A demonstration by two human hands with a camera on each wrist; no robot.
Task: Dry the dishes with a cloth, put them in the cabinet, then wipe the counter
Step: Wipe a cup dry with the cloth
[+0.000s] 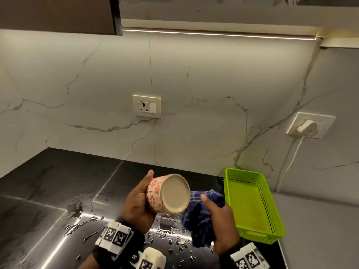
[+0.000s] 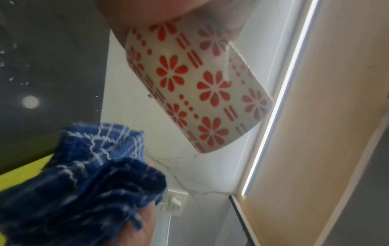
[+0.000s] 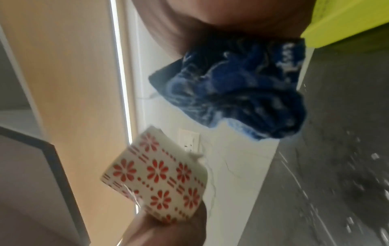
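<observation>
Left hand [image 1: 138, 200] grips the cup [image 1: 169, 193] round its wall, thumb up along the near side, cup held tilted in the air above the desk [image 1: 48, 181] with its flat beige base toward the head camera. Cup is white with red flower print, clear in the left wrist view [image 2: 197, 86] and also seen from the right wrist [image 3: 160, 179]. Right hand [image 1: 221, 222] is closed round a bunched blue checked cloth [image 1: 202, 216], thumb on top, just right of the cup; whether cloth and cup are touching can't be told. Cloth is also in the left wrist view [image 2: 84, 183] and, blurred, in the right wrist view [image 3: 242, 93]. Green basket [image 1: 272, 200] sits on the desk just right of the right hand. Desk is black and glossy, with water drops and streaks below the hands. Dark cabinet [image 1: 58, 14] hangs top left. Two wall sockets on the marble backsplash, the right one with a white plug and cord.
</observation>
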